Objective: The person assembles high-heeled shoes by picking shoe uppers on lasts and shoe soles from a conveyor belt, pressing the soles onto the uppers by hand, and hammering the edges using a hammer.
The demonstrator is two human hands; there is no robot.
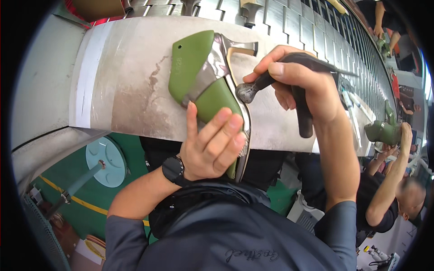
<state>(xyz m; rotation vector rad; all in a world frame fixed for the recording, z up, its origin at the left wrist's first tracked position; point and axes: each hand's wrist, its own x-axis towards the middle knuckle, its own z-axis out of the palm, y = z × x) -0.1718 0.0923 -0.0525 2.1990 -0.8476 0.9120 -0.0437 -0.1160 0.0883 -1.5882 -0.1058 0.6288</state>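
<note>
over pale tabletop (135,54), heeled shoe (217,63) lies under left fingers (214,126).

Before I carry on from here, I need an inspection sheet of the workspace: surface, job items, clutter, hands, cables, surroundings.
Surface: pale worktable, brown staining left of the shoe.
Job items: silver heeled shoe on a green last, lying on its side, toe end past the near edge; dark two-handled tool, head at the sole edge, contact unclear.
Clutter: slim pen-like items at the right end.
Hands: left hand spread over the last, thumb hidden; right hand gripping the tool.
Cables: nothing seen that is clearly a cable.
Surroundings: slatted metal conveyor beyond; light-blue disc at lower left; co-worker's hand at another green last, right.
</note>
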